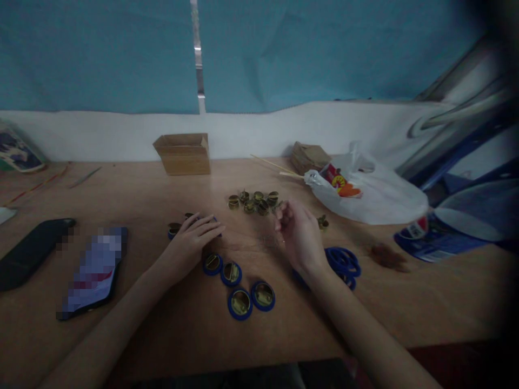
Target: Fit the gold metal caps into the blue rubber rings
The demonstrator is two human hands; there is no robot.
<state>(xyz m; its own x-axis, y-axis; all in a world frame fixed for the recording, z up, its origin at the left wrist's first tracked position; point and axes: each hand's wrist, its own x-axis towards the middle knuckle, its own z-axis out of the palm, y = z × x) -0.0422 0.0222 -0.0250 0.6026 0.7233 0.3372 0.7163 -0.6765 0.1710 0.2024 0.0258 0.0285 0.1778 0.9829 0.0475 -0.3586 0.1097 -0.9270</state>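
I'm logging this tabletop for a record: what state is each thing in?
Left hand: fingers extended, palm down
Right hand: fingers curled; grip unclear
Blue-ringed brass discs: front four lie flat
Unringed brass discs: loosely clustered
Loose blue rings: piled, overlapping
Cardboard box: upright, top open
Phone: screen lit
Black phone-shaped object: lying flat
White plastic bag: crumpled
Pepsi-labelled container: open or shut, unclear

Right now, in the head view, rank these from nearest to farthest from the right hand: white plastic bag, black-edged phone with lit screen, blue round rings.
1. Blue round rings, beside the right hand, at its wrist.
2. White plastic bag, farther back and to the right.
3. Black-edged phone with lit screen, far left, beyond the left hand.
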